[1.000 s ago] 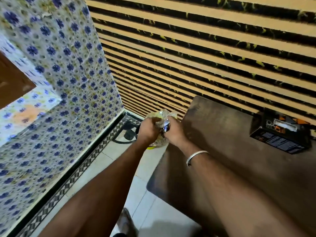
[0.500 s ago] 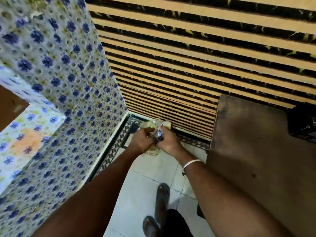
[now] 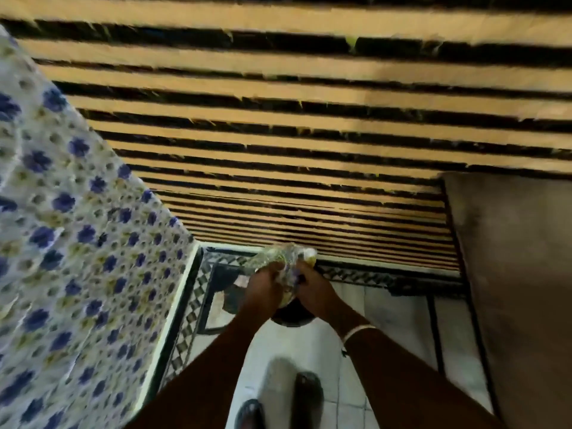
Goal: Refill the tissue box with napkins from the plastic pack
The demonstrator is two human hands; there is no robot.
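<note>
While both fists bunch it, the pack [image 3: 283, 264] sits between them: the left hand [image 3: 263, 292] is closed on its left side, the right hand [image 3: 312, 291] on its right, a bangle [image 3: 359, 331] on that wrist. It hangs in the air over the floor [image 3: 294, 345], well off the counter [image 3: 520, 274] at the right. Crinkled and thin, the plastic looks light, soft and slippery; I would grip near the torn mouth. No tissue box shows.

Stripes and blue flowers all around us.
We see a tan-and-black striped wall [image 3: 309, 119], a white cloth [image 3: 62, 274] with blue flowers, a brown table [image 3: 520, 274].
</note>
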